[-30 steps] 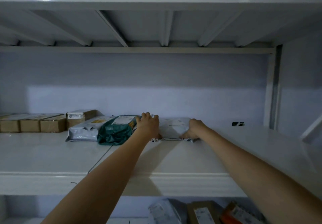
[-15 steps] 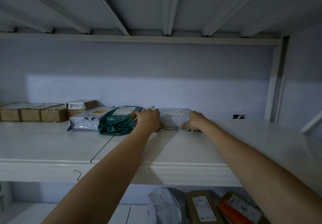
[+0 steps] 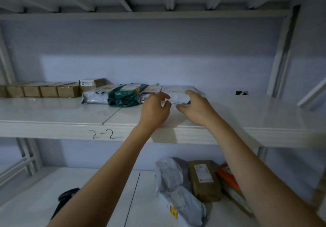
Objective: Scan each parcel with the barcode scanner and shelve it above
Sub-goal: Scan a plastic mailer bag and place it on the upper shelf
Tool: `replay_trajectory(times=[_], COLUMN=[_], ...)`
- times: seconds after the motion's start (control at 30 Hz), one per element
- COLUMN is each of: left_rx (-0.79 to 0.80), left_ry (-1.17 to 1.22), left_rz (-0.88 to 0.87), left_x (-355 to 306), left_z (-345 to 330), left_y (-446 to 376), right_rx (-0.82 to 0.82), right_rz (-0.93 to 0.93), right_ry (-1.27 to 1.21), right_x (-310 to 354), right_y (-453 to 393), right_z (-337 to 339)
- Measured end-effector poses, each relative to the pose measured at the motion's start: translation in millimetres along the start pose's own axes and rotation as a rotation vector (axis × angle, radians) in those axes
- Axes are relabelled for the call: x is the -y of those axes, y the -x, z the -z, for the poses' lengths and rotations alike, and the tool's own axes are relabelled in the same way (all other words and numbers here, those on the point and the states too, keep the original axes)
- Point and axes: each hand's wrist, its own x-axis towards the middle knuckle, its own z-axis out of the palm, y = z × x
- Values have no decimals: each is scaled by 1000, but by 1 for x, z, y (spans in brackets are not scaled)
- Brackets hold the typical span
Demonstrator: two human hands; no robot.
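On the shelf marked 2-2 (image 3: 247, 113), the white parcel (image 3: 178, 94) is flanked by left hand (image 3: 155, 110) and right hand (image 3: 195, 108), fingers loosely spread, gripping nothing.

parcel storeroom | white shelf (image 3: 53, 129) marked "2-2" | labelled parcels (image 3: 127, 95) in rows

a smooth, faintly glossy white painted metal shelf (image 3: 53, 110) is seen. matt brown cardboard boxes (image 3: 44, 91) are lined on it, beside a crinkled grey plastic mailer (image 3: 95, 97), a creased dark green plastic bag (image 3: 123, 97) and a smooth white plastic mailer (image 3: 178, 92).
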Motion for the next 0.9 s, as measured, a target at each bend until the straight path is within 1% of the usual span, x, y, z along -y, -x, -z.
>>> replay_trajectory(times=[0.07, 0.17, 0.23, 0.3, 0.37, 0.4, 0.47, 0.63, 0.73, 0.9], left_rx=[-51, -127, -152, -109, -44, -7, 44, 88, 91, 162], left_ry=[56, 262, 348, 374, 398, 404, 405, 415, 415, 453], left_rz=[-8, -13, -78, -131, -101, -58, 47, 370, 552, 684], left_x=[-7, -19, -21, -12, 7, 20, 50, 135, 173, 205], left_z=[9, 24, 30, 31, 27, 24, 14, -10, -26, -61], left_y=[24, 67, 97, 124, 143, 150, 159, 159, 153, 138], right_rx=[-24, -108, -152, -192, -283, -321, -326, -183, -114, -67], right_rz=[20, 72, 112, 162, 212, 213, 136, -179, -312, -429], right_ry=[-42, -130, -237, -338, -363, -358, -323, -250, -219, -181], right_x=[1, 3, 4, 4, 2, -1, -7, -25, -34, -72], right_y=[22, 59, 84, 111, 134, 143, 156, 149, 138, 106], right_z=[-5, -10, -16, -26, -41, -52, -74, -129, -151, -179])
